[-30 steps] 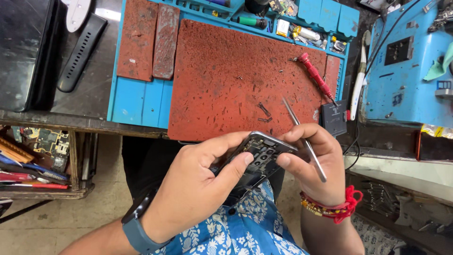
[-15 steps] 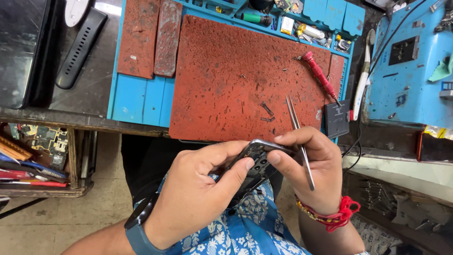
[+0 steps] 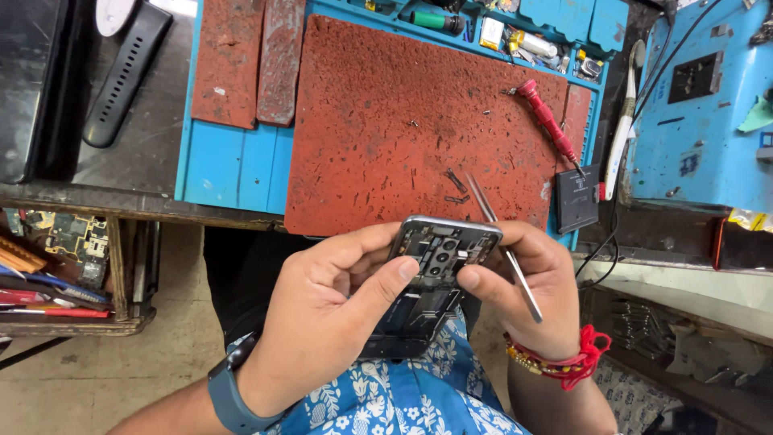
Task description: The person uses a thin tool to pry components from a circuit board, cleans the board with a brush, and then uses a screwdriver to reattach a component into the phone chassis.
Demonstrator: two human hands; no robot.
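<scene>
Opened smartphone [image 3: 435, 282], back cover off, held over the lap, just below the tabletop [image 3: 145, 153] edge. Left hand [image 3: 330, 322] grip clenched round its side, thumb on the camera module. Right hand [image 3: 527, 278] steadies the top corner while pinching metal tweezers [image 3: 507, 254]. Step looks like internal inspection; next move needs the tweezers tip brought in precisely.

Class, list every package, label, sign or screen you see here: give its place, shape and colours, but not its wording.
Black panel: flat square, pale print, right edge of the red mat.
Dark screen: black rectangle, far left of the bench.
Blue unit: right side, black square patch, small dark labels.
Small packets: yellow and white, top tray.
</scene>
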